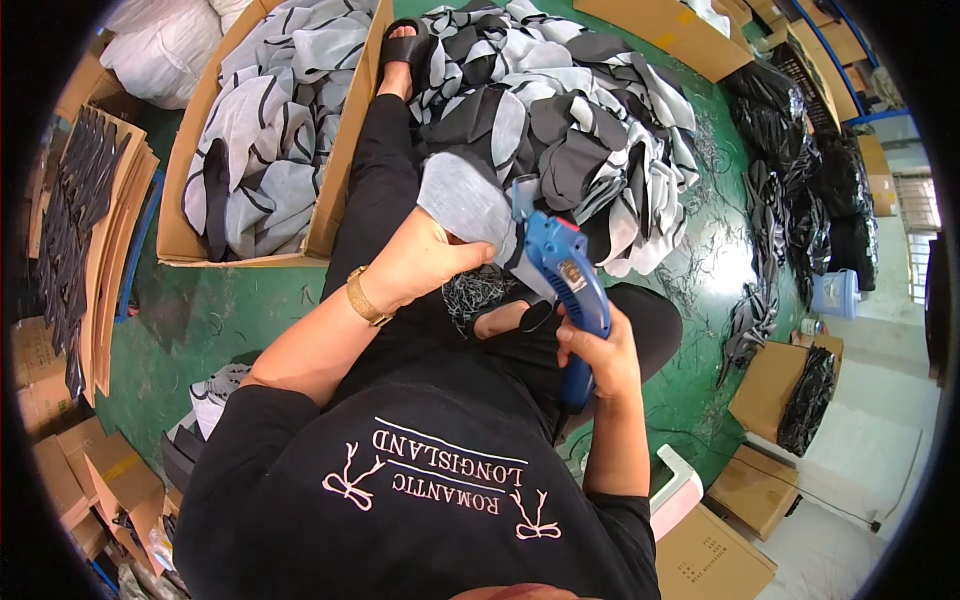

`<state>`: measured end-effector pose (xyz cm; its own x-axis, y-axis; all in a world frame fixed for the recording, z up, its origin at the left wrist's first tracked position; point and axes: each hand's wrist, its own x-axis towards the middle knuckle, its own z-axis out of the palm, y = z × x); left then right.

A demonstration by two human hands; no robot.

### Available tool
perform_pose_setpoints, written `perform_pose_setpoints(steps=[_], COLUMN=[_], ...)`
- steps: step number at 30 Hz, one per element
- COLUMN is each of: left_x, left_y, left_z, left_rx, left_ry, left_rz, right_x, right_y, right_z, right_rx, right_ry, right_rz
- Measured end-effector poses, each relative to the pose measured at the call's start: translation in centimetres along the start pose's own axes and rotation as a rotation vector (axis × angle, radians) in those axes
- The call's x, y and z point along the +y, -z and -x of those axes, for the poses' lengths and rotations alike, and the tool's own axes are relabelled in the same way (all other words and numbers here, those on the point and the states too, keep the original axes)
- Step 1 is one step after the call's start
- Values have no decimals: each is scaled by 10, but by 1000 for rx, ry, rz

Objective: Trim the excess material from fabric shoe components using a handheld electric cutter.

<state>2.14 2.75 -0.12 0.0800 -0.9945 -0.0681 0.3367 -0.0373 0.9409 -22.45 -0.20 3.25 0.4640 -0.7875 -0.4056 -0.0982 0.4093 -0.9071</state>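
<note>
My left hand (420,262) pinches a light grey fabric piece (462,195) with a rounded end, holding it out over my lap. In my right hand (608,350) is a blue handheld electric fabric cutter (570,265), my fingers wrapped round its handle. The cutter's head points away from me, close beside the right edge of the fabric piece. Whether the blade touches the cloth I cannot tell. Just beyond both hands spreads a large heap of grey and black fabric pieces (570,110) on the floor.
An open cardboard box (345,150) full of similar fabric stands at the left. Dark thread scraps (478,290) lie between my legs. Black plastic bags (775,110) and a blue-lidded tub (836,294) line the right side. Flattened cardboard (108,250) leans at the far left.
</note>
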Motion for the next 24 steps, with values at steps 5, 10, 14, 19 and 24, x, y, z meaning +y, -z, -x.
perform_pose_setpoints(steps=[5, 10, 14, 19, 24], left_x=[1, 1, -7, -5, 1], left_y=[-14, -25, -24, -13, -5], left_z=[3, 8, 0, -3, -9], left_rx=[-12, -11, 106, 176, 191], left_ry=[127, 134, 115, 142, 46], left_rz=[134, 136, 309, 357, 396], right_x=[-17, -17, -3, 1, 3], right_y=[-4, -27, -22, -6, 15], right_z=[-21, -40, -45, -30, 3], right_rx=[140, 180, 123, 87, -15], right_ry=[123, 247, 262, 168, -5], right_rz=[73, 452, 381, 26, 46])
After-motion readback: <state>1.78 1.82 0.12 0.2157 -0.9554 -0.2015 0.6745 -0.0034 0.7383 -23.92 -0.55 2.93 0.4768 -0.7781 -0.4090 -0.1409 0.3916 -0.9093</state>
